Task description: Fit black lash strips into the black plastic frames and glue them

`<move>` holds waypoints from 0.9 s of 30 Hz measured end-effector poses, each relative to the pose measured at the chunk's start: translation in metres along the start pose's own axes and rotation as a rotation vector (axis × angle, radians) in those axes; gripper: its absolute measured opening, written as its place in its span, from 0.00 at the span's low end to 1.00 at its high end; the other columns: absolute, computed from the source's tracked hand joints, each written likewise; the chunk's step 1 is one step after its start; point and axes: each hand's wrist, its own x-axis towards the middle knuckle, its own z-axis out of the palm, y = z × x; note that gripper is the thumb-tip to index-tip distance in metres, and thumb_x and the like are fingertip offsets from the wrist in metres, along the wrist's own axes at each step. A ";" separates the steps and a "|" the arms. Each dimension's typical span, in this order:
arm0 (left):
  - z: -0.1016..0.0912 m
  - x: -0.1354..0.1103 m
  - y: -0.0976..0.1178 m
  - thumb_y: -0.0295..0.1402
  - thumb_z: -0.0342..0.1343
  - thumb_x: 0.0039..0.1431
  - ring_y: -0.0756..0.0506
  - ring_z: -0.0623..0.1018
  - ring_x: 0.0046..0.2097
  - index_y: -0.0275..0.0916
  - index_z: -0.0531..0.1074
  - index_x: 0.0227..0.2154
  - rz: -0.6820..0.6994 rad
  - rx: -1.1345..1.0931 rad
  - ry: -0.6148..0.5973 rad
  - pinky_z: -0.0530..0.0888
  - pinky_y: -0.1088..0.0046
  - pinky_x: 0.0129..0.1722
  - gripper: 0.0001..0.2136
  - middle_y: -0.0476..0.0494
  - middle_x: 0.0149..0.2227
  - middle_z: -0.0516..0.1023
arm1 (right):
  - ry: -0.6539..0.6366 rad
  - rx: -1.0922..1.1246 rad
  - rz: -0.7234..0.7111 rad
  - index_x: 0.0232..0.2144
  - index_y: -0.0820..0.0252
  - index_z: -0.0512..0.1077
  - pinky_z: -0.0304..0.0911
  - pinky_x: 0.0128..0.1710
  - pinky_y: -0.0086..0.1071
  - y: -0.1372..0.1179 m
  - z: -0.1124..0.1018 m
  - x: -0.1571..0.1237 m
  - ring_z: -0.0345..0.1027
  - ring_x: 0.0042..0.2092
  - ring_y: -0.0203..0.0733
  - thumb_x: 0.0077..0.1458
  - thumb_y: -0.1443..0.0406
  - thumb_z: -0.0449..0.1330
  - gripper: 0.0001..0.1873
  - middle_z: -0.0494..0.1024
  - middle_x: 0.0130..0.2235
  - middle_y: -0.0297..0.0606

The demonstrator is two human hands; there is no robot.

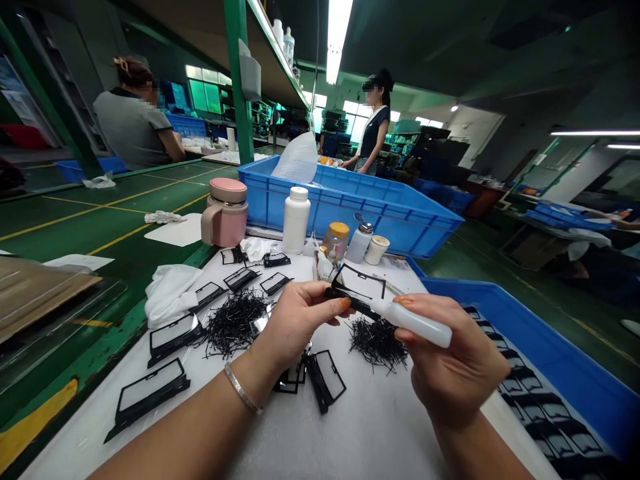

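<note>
My left hand pinches a black plastic frame between thumb and fingers, holding it above the white table. In my right hand is a small white squeeze bottle, tilted, its nozzle at the black frame; whether it touches I cannot tell. Under the hands lie two heaps of thin black pins, a left heap and a right heap. Several more black frames with clear windows rest on the table, among them one at the left front and one near the middle.
Behind the work stand a pink mug, a white bottle, a yellow-lidded jar and a dispenser bottle. A blue crate sits beyond them. At right, another blue bin holds rows of black parts. Two people are farther back.
</note>
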 end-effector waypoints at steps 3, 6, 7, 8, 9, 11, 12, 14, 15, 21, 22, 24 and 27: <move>0.000 0.000 0.000 0.35 0.60 0.55 0.47 0.76 0.36 0.33 0.78 0.31 0.000 0.004 -0.001 0.71 0.76 0.33 0.09 0.42 0.32 0.80 | 0.005 0.000 0.002 0.38 0.63 0.77 0.68 0.36 0.39 0.000 0.000 0.000 0.73 0.37 0.47 0.46 0.73 0.68 0.13 0.78 0.35 0.40; 0.000 0.001 0.000 0.34 0.60 0.55 0.47 0.76 0.36 0.33 0.78 0.31 -0.006 0.005 0.001 0.71 0.76 0.33 0.08 0.42 0.31 0.80 | 0.002 -0.004 0.008 0.38 0.62 0.77 0.67 0.36 0.39 0.000 -0.001 -0.001 0.73 0.37 0.48 0.46 0.73 0.68 0.13 0.78 0.35 0.41; 0.000 0.001 0.000 0.34 0.60 0.55 0.47 0.76 0.36 0.33 0.78 0.31 -0.005 0.005 0.001 0.71 0.76 0.33 0.08 0.42 0.31 0.79 | 0.000 -0.006 0.012 0.38 0.63 0.77 0.67 0.36 0.40 0.000 -0.001 -0.001 0.73 0.37 0.48 0.46 0.73 0.68 0.13 0.78 0.35 0.41; 0.000 0.001 0.000 0.34 0.60 0.55 0.47 0.75 0.35 0.33 0.78 0.31 -0.002 0.003 0.000 0.71 0.76 0.33 0.08 0.42 0.31 0.79 | 0.000 -0.008 0.015 0.38 0.63 0.77 0.67 0.35 0.40 0.000 -0.001 -0.001 0.73 0.37 0.48 0.46 0.73 0.68 0.13 0.79 0.35 0.41; 0.000 0.001 0.000 0.34 0.60 0.55 0.47 0.75 0.35 0.33 0.78 0.31 0.001 0.002 -0.001 0.71 0.76 0.33 0.08 0.42 0.31 0.79 | 0.001 -0.009 0.017 0.38 0.63 0.77 0.67 0.35 0.40 0.000 -0.001 -0.001 0.73 0.37 0.48 0.46 0.73 0.68 0.13 0.78 0.35 0.41; 0.001 0.000 0.000 0.34 0.60 0.55 0.47 0.75 0.35 0.33 0.78 0.30 0.004 -0.001 -0.001 0.71 0.76 0.32 0.08 0.42 0.31 0.79 | 0.003 -0.006 0.020 0.37 0.63 0.77 0.67 0.35 0.40 0.000 -0.001 -0.002 0.73 0.37 0.48 0.46 0.73 0.68 0.13 0.78 0.35 0.41; 0.001 0.000 0.000 0.34 0.60 0.55 0.47 0.75 0.35 0.33 0.78 0.30 0.003 -0.003 -0.001 0.71 0.76 0.32 0.08 0.42 0.31 0.79 | 0.003 -0.005 0.022 0.37 0.63 0.77 0.67 0.35 0.40 -0.001 -0.001 -0.002 0.73 0.37 0.48 0.46 0.73 0.68 0.13 0.78 0.35 0.41; 0.001 0.000 0.000 0.34 0.60 0.55 0.47 0.76 0.35 0.33 0.78 0.30 -0.002 -0.007 0.003 0.71 0.76 0.32 0.08 0.42 0.30 0.79 | -0.001 -0.003 0.025 0.37 0.63 0.77 0.67 0.35 0.40 -0.001 -0.002 -0.002 0.73 0.37 0.48 0.46 0.74 0.68 0.13 0.78 0.35 0.41; 0.001 0.000 0.000 0.34 0.60 0.55 0.47 0.76 0.35 0.33 0.78 0.30 -0.005 -0.008 0.005 0.71 0.76 0.32 0.08 0.42 0.31 0.79 | -0.004 -0.005 0.027 0.37 0.63 0.77 0.67 0.35 0.40 -0.001 -0.002 -0.002 0.73 0.37 0.48 0.45 0.74 0.68 0.13 0.78 0.35 0.41; 0.001 0.001 0.001 0.34 0.60 0.55 0.47 0.76 0.36 0.33 0.78 0.30 -0.013 -0.005 0.004 0.71 0.75 0.33 0.08 0.42 0.31 0.79 | -0.005 -0.011 0.022 0.38 0.63 0.77 0.67 0.34 0.39 0.000 -0.001 -0.002 0.73 0.37 0.48 0.45 0.74 0.68 0.14 0.79 0.35 0.40; 0.001 0.001 0.001 0.34 0.60 0.55 0.47 0.76 0.36 0.33 0.78 0.30 -0.015 -0.007 0.005 0.71 0.75 0.33 0.08 0.42 0.31 0.79 | -0.003 -0.010 0.021 0.38 0.62 0.77 0.67 0.34 0.39 0.000 -0.001 -0.002 0.73 0.37 0.48 0.45 0.74 0.68 0.14 0.79 0.35 0.40; 0.001 0.001 0.002 0.34 0.60 0.55 0.47 0.76 0.36 0.33 0.78 0.30 -0.015 -0.008 0.005 0.71 0.75 0.33 0.08 0.42 0.31 0.79 | -0.001 -0.009 0.023 0.38 0.62 0.77 0.67 0.34 0.40 0.000 -0.001 -0.002 0.73 0.37 0.48 0.45 0.74 0.68 0.15 0.79 0.35 0.40; 0.002 0.000 0.002 0.34 0.60 0.55 0.47 0.76 0.35 0.33 0.78 0.30 -0.015 -0.009 0.005 0.71 0.76 0.33 0.08 0.42 0.31 0.79 | -0.002 -0.010 0.029 0.38 0.62 0.77 0.67 0.35 0.40 0.000 -0.001 -0.002 0.73 0.37 0.48 0.44 0.74 0.68 0.15 0.79 0.35 0.40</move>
